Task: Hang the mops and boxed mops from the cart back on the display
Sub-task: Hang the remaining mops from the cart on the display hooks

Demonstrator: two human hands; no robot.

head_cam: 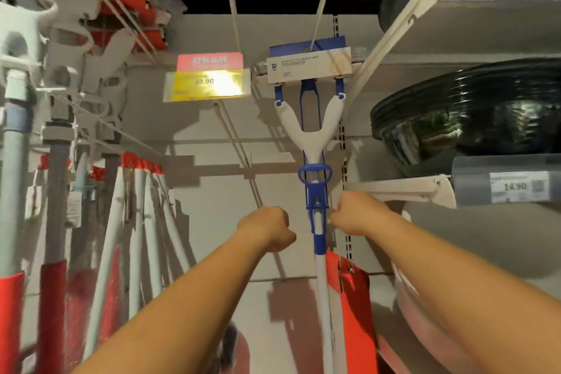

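Note:
A blue and white sponge mop (pixel 309 130) hangs head-up from a long display hook (pixel 323 0), with its label card (pixel 309 65) at the top and its white pole (pixel 322 297) running down between my arms. My right hand (pixel 356 215) is curled just right of the pole, its fingertips pinching the mop's blue lever bracket (pixel 317 200). Curled into a fist, my left hand (pixel 268 228) sits a little left of the pole and apart from it, with nothing seen in it. The cart is out of view.
A bare hook (pixel 230 0) with a yellow price tag (pixel 206 85) juts out left of the mop. More mops with red sleeves (pixel 51 297) hang at the left. Shelves with dark bowls (pixel 473 118) stand at the right. A red card (pixel 353 297) hangs behind the pole.

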